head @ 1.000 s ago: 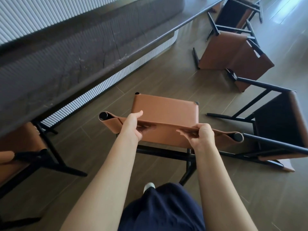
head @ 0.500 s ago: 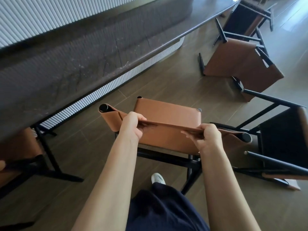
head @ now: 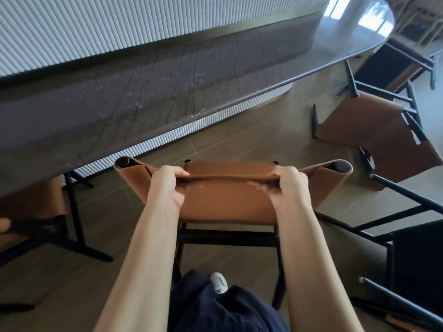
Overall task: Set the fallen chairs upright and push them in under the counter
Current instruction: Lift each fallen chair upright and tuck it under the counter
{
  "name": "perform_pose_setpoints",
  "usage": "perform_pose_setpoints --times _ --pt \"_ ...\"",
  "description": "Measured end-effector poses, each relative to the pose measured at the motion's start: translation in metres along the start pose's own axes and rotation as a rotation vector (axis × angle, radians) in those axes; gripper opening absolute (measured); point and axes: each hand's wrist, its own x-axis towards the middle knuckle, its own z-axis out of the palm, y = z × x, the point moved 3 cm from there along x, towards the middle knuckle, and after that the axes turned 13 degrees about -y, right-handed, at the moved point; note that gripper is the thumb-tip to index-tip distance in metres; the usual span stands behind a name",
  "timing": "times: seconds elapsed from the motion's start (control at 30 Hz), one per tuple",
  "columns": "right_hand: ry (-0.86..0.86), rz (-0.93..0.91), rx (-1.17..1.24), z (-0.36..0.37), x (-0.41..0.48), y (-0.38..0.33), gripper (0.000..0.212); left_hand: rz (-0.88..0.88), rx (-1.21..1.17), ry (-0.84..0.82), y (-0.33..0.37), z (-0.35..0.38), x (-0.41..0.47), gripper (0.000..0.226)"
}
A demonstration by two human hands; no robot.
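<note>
Both hands, left hand (head: 167,188) and right hand (head: 291,188), are gripping the chair (head: 227,202) by its soft leather backrest; the stiff metal frame is likely carrying the weight.

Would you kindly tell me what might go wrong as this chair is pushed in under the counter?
1. The fallen chair lies close on the right; its black legs may snag the held chair as it moves.
2. The left hand and right hand grip only its soft leather backrest, which could flex and let the chair twist.
3. The shoe is near the rear legs; a trip is possible.
</note>
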Motion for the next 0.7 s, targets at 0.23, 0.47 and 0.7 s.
perform_pose_setpoints --times 0.23,0.47,0.7 --pt "-0.157 0.060 -0.083 0.074 0.032 0.006 0.050 0.106 -0.058 0.062 0.054 -0.017 0.013 0.018" --pt "-0.342 0.047 -0.218 0.167 0.061 0.035 0.038 0.221 -0.167 0.244 0.116 -0.055 0.037 0.016" --pt "-0.437 0.069 -0.277 0.241 0.100 0.067 0.021 0.281 -0.281 0.313 0.163 -0.096 0.071 0.020"
